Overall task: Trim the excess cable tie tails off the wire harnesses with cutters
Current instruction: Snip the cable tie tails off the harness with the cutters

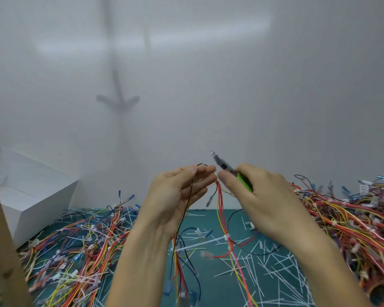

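Left wire heap [75, 251], right wire heap [353, 222] flank green mat [208, 219] lane; white box [38, 196] far left; wall [208, 85] close behind.

One wide-angle camera is sitting on the person's head, facing forward at the white wall [208, 85] and pointing only a little down toward the green mat [211, 220] along the bottom edge. It is looking from close behind the raised hands, so the left hand [175, 196] with its wire harness [221, 207] and the right hand [262, 196] with the cutters [225, 167] are filling the lower middle, both forearms running in from below
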Demonstrator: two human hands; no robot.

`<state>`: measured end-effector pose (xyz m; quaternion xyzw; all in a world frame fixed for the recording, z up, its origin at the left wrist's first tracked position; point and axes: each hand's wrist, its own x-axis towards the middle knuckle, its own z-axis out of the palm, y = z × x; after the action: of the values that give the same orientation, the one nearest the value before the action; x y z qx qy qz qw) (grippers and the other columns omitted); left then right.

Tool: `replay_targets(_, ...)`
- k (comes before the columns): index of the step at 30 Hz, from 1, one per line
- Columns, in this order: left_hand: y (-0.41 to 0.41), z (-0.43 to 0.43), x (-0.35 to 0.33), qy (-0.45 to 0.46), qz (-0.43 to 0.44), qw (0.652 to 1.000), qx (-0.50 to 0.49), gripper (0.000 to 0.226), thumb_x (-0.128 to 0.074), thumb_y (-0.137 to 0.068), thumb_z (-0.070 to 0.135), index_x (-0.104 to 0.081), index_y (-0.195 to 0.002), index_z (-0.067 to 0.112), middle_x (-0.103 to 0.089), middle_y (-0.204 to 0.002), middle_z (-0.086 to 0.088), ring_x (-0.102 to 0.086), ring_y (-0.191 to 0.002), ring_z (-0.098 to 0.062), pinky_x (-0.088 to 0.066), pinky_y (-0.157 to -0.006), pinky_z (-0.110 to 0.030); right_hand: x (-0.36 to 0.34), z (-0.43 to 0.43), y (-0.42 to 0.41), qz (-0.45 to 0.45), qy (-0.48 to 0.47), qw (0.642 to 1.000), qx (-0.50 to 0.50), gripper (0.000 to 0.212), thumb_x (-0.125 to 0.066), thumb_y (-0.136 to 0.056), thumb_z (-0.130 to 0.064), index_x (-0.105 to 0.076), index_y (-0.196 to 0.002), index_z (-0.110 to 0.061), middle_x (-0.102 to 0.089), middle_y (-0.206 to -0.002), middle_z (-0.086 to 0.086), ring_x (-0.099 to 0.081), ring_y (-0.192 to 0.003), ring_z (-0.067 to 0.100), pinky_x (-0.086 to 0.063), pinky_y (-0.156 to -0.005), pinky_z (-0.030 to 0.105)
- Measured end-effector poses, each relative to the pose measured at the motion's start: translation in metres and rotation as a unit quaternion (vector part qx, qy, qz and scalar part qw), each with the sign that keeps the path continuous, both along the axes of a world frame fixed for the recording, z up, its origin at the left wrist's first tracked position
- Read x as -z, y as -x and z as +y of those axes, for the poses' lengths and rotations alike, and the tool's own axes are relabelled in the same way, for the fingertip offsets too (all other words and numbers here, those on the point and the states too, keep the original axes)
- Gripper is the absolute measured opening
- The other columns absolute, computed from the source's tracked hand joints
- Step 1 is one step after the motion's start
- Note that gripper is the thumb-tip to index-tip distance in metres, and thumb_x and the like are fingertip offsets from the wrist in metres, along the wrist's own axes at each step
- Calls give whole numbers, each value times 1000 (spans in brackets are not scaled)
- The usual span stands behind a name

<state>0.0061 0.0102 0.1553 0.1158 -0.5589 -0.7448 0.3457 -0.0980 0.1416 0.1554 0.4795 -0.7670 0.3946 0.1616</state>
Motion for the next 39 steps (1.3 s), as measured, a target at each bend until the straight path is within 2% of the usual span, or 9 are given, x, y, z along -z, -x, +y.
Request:
replay_targets(3, 0, 0, 0, 0, 5, 1000, 1, 24, -52, -98, 12, -74, -90, 7, -78, -96, -6, -74, -82, -13, -58, -81, -25, 4, -4, -3, 44, -61, 997, 1, 53, -29, -85, -74, -45, -74, -25, -50, -71, -5, -49, -70, 17, -35, -59, 36)
replay_targets(6, -1, -1, 0, 2, 13, 1000, 0, 24, -53, -98, 14, -75, -95, 6, -77, -103, -6, -74, -85, -11, -59, -83, -25, 8, -7, -5, 64, -65, 996, 12, 47, -31, -89, -71, -41, -72, -28, -48, -73, -7, -50, -73, 17, -34, -62, 36)
replay_targets(11, 1, 0, 0, -17, 35, 999, -1, 23, -52, -98, 9, -69, -106, -3, -76, -104, -11, -75, -87, -16, -60, -84, -28, 10, -8, -6, 78, -51, 995, 32, 49, -28, -89, -72, -40, -73, -27, -46, -72, -7, -49, -71, 18, -31, -58, 35)
replay_targets(15, 1, 1, 0, -32, 55, 998, -1, 21, -52, -98, 7, -68, -103, -4, -76, -104, -13, -74, -89, -19, -60, -81, -27, 10, -11, -8, 91, -29, 995, 42, 50, -27, -90, -70, -37, -72, -25, -45, -68, -6, -45, -64, 16, -26, -51, 29)
replay_targets(18, 2, 2, -1, -35, 66, 997, 0, 19, -52, -98, 6, -68, -101, -4, -76, -104, -13, -75, -88, -20, -61, -76, -25, 10, -12, -11, 91, -17, 995, 45, 49, -26, -89, -69, -35, -71, -25, -43, -66, -6, -45, -64, 19, -27, -53, 36)
replay_targets(24, 5, 4, 0, -40, 71, 997, -5, 21, -55, -96, 8, -69, -107, -4, -76, -104, -13, -75, -88, -18, -60, -73, -24, 11, -12, -11, 87, -9, 995, 45, 48, -27, -90, -69, -36, -71, -25, -44, -65, -5, -47, -64, 19, -29, -50, 30)
replay_targets(31, 9, 9, 1, -39, 92, 994, -35, 14, -62, -87, 10, -75, -89, 5, -77, -88, -10, -75, -76, -15, -59, -68, -21, 8, -11, -13, 78, 6, 996, 43, 49, -28, -90, -68, -34, -68, -25, -42, -61, -6, -43, -60, 19, -29, -51, 35)
replay_targets(35, 13, 13, 2, -54, 114, 991, -42, 22, -64, -83, 10, -73, -100, 0, -77, -91, -11, -74, -76, -15, -58, -68, -20, 7, -10, -11, 66, 8, 997, 32, 49, -30, -91, -66, -35, -68, -23, -44, -61, -3, -45, -62, 23, -30, -51, 31)
replay_targets(39, 19, 18, 3, -73, 129, 988, -44, 32, -67, -75, 15, -73, -103, 0, -76, -94, -12, -74, -79, -16, -60, -71, -22, 8, -10, -10, 62, 13, 998, 32, 50, -28, -91, -67, -38, -71, -22, -47, -63, -3, -48, -66, 26, -30, -54, 38)
